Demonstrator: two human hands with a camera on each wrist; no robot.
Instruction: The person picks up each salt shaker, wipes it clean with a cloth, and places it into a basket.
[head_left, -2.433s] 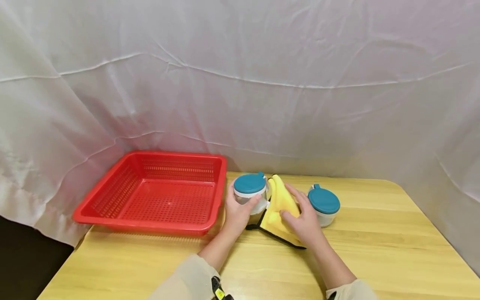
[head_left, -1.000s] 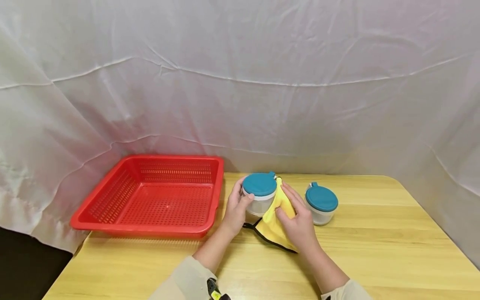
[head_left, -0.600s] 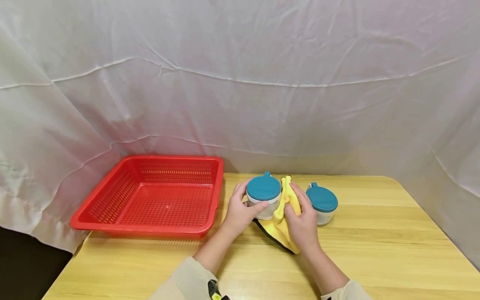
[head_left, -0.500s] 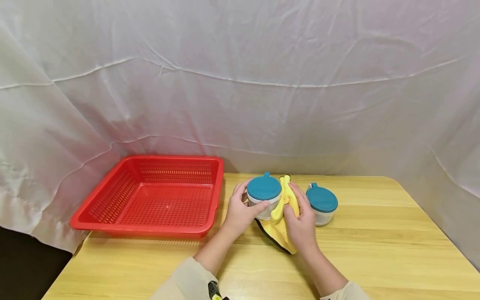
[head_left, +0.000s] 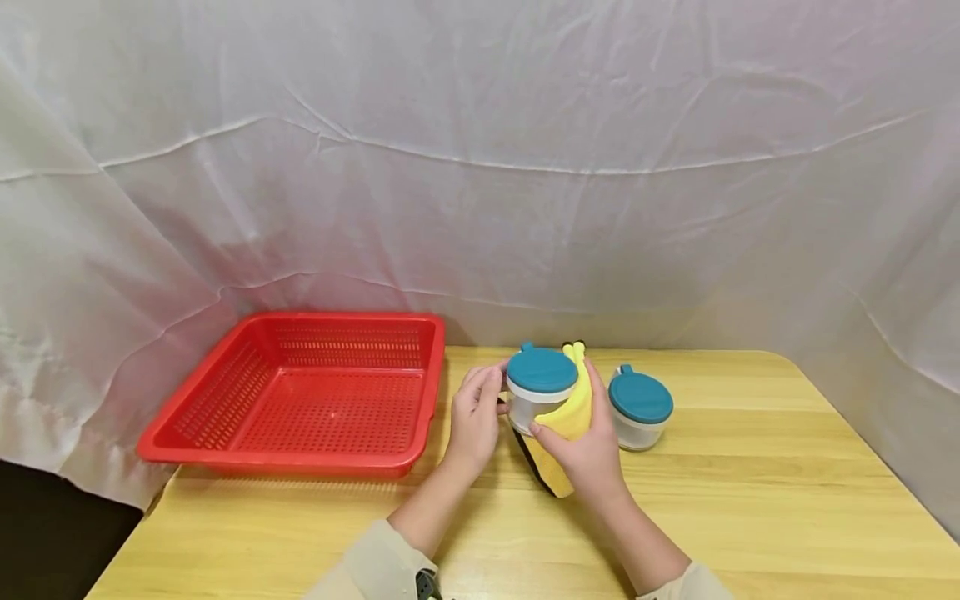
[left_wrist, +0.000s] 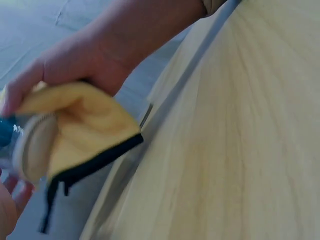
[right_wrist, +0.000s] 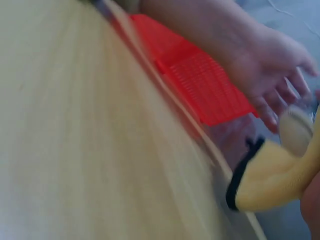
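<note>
My right hand (head_left: 588, 450) holds a yellow cloth (head_left: 567, 421) with black edging against the side of a clear seasoning jar (head_left: 528, 408) with a teal lid. Its thumb lies across the front of the cloth, and its other fingers are behind. The wrist views show the jar's round base (left_wrist: 37, 150) above the table, with a loose flap of cloth hanging below. On the jar's left side is my left hand (head_left: 474, 421), thumb off the jar and fingertips right at its wall. In the right wrist view those left-hand fingers (right_wrist: 272, 102) are loosely extended.
A second teal-lidded jar (head_left: 640, 408) stands on the wooden table (head_left: 750, 483), just right of my right hand. To the left sits a red plastic basket (head_left: 337, 458) with perforated sides. A pale curtain (head_left: 480, 208) hangs behind the table.
The jar has shifted right and turned between the hands. My left thumb has come off its front. My right hand has moved the cloth round to the front, its thumb now across it.
</note>
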